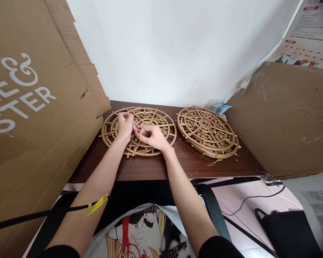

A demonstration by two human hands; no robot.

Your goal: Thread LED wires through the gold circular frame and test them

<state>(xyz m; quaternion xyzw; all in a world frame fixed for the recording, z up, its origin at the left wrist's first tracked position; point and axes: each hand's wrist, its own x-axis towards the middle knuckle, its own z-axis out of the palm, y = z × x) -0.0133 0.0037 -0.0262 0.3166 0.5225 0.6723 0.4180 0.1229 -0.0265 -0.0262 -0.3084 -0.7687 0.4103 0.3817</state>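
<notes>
A small red-and-white tube [135, 128] slants between my two hands, over the left stack of round gold openwork panels [167, 126]. My left hand [125, 126] is closed around its upper part, fingers bent. At the tube's lower end, the thumb and fingertips of my right hand [154, 137] meet in a pinch and form a ring. My fingers hide part of the tube and the middle of the top panel.
A second stack of gold panels [204, 123] lies to the right, with yellow thread [214, 163] by its front edge. Tall cardboard boxes [43, 118] flank the brown table [142, 174]. Clear plastic packaging [215, 105] sits against the white wall. A black strap [37, 215] crosses my left forearm.
</notes>
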